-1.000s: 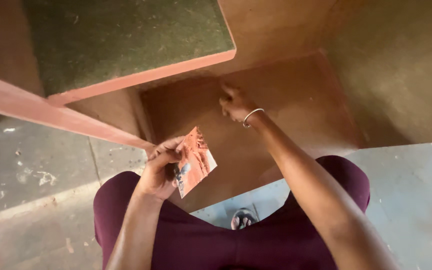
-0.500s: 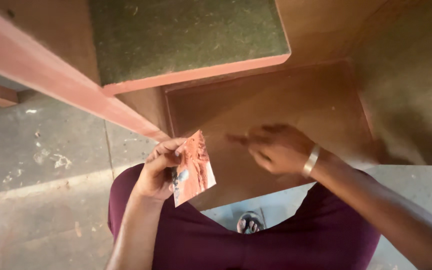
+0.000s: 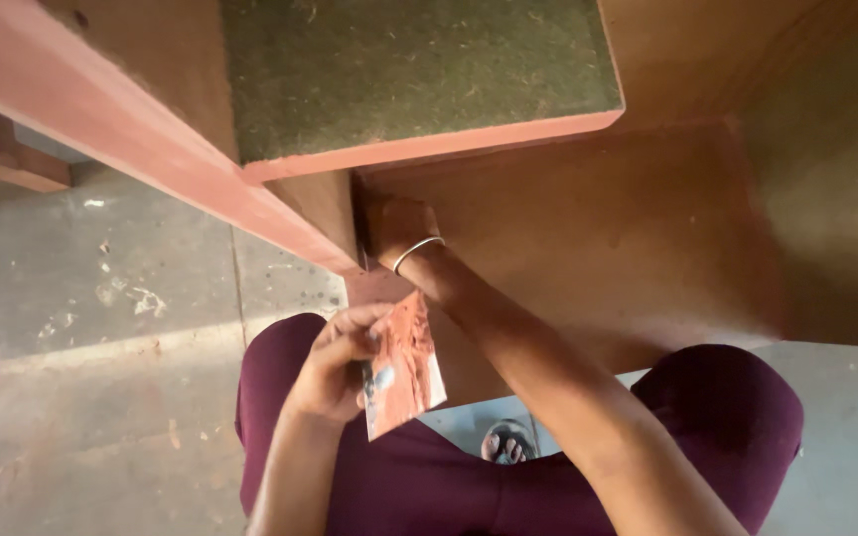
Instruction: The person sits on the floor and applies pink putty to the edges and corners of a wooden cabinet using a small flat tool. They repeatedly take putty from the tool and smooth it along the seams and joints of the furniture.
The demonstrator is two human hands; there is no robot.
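Left hand (image 3: 335, 372) pinches reddish sandpaper sheet (image 3: 404, 365); right hand (image 3: 397, 223), grip unclear, presses wooden panel (image 3: 598, 238) w/ bangle (image 3: 417, 251).

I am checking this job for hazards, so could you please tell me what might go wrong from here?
The right hand presses into the corner under the reddish board edge, so knuckles could scrape or catch there. The left hand pinches the sanding sheet by one side only; it might slip. The foot below looks bare, exposed to anything dropped.

Left hand (image 3: 335, 372) holding sandpaper sheet (image 3: 404, 367) above lap; right hand (image 3: 394, 223) ahead, against inner corner of wooden panel (image 3: 588, 248), under padded block (image 3: 409, 74).
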